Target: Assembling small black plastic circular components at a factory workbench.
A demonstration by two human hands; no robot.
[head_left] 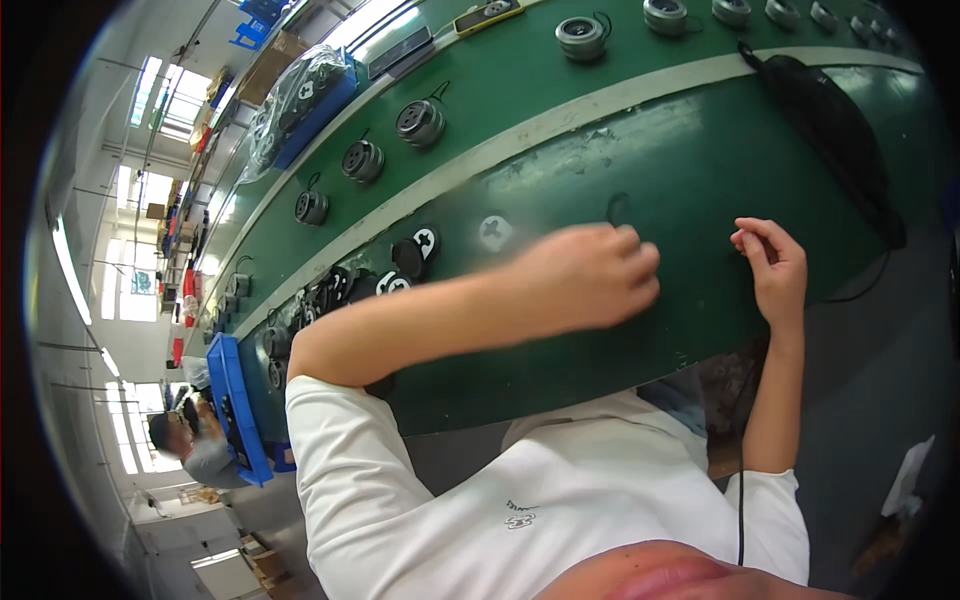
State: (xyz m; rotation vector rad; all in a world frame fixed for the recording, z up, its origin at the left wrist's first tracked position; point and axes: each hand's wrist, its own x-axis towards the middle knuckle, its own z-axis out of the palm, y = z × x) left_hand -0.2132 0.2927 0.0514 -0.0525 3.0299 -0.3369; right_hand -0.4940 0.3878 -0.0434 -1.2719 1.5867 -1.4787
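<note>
Head view: left hand (585, 275) above the near part of a green table (690, 150), back upward, fingers curled down and tips hidden; impossible to tell whether clenched on nothing or grasping something. Just beyond its knuckles, a dark round piece (620, 208), blurred, with contact between the two unclear. Right hand (782, 275) raised near the table's front edge, well apart from the left, fingers bent inward with thumb and index tip close together; any small object between them impossible to make out. To the left of the left hand, a white emblem piece (495, 233) flat on the green surface; farther left, beside the forearm, a crowded group of black discs (408, 258), some with white emblems. Beyond a pale strip (680, 78), a spaced line of silver-and-black canisters (420, 122), several with dark cord loops. At upper left, a blue tray (318, 122) under clear plastic, near a dark flat device (400, 52) and a yellow-edged device (488, 15). At right, a long black pouch (830, 140) across the strip. At far left, a blue bin (228, 390) with a co-worker in grey (212, 462) beside it. In the foreground, a white shirt (590, 480) with a black cord (741, 510) down one side.
</note>
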